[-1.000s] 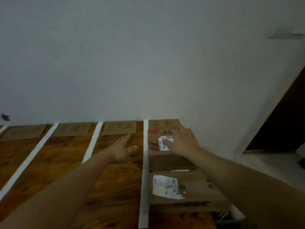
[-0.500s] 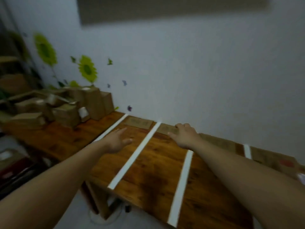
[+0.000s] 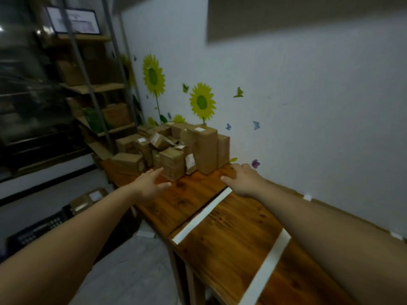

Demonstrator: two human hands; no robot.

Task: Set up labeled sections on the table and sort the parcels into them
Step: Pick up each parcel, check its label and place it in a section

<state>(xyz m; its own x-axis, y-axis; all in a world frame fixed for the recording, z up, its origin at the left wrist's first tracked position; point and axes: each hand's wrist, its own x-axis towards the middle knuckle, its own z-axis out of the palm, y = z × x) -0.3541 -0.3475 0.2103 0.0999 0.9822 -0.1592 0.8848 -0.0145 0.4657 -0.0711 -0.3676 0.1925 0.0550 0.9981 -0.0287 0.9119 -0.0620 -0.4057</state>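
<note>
Step in hand: by my judgement, reaching into the unsorted pile for the next parcel to sort.
Left hand: fingers straight and spread, holding nothing; their tips stop just short of the front parcel.
Right hand: fingers loosely extended with the thumb out, holding nothing; whether they touch the tabletop I cannot tell.
Parcels: a crowded heap of brown boxes just beyond both sets of fingers, at the tabletop's far end against the wall; the tall parcel stands just ahead and left of the right fingers.
Doing it well: take the front parcel, since it stands free at the near edge. Close both hands on opposite faces and lift straight up, because the boxes behind lean on one another and may topple if dragged. Read its label before carrying it.
Tape strips: behind the right fingers, toward the wrist, marking sections.
Crate: black, on the floor below the left forearm. A labelled box lies at its far end; whether inside or beside is unclear.
Shelf rack: well beyond the left fingers, holding blurred cartons.
</note>
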